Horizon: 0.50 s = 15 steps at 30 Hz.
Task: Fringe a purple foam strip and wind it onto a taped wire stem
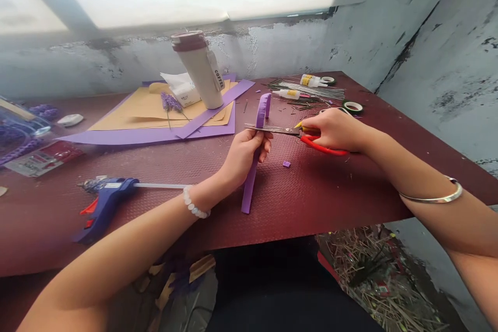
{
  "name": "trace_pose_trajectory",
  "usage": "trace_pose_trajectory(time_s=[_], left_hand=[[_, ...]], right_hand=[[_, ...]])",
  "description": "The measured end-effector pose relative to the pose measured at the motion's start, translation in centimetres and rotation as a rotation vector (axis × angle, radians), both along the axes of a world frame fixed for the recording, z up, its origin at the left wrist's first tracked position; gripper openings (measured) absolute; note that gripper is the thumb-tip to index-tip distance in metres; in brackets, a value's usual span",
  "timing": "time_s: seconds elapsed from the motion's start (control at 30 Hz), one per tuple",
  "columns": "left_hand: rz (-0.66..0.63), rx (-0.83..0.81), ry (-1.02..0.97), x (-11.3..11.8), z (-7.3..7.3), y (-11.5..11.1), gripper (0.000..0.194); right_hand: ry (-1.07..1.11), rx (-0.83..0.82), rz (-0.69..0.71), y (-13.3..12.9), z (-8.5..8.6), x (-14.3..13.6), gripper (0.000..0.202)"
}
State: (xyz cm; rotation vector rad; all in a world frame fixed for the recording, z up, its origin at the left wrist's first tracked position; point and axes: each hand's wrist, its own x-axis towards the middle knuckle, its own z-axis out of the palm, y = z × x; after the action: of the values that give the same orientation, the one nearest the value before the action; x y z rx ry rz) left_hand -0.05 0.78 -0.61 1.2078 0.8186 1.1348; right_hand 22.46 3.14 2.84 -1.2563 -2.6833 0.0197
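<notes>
Between the thumb and fingers of my left hand [247, 153] is a long purple strip [250, 187]. Its lower end hangs down toward the table, and its upper part curls over above my fingers. My right hand [336, 128] grips a pair of scissors [321, 146] with red handles and something yellow at the grip. The blades point left and cross the strip just above my left thumb. How far apart the blades are is hard to make out. A small purple scrap [287, 164] lies on the table below the scissors.
A blue glue gun [107, 202] lies at left on the dark red table [218, 228]. Behind are a coffee tumbler [200, 70], tan paper sheets [136, 109] and purple strips. Glue bottles [311, 81], thin wires [311, 90] and green tape [353, 107] sit at back right.
</notes>
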Motion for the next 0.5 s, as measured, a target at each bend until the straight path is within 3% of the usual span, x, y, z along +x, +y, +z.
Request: trace_pose_trajectory(time_s=[0.3,0.5], left_hand=[[-0.023,0.028,-0.003,-0.05,-0.13,-0.02,0.027],[-0.059,0.022,0.009,-0.02,0.02,0.02,0.032]], right_hand=[[0.011,-0.085,0.019,0.41,0.11,0.22,0.032],[0.042,-0.291,-0.005,0.57,0.09,0.55,0.03]])
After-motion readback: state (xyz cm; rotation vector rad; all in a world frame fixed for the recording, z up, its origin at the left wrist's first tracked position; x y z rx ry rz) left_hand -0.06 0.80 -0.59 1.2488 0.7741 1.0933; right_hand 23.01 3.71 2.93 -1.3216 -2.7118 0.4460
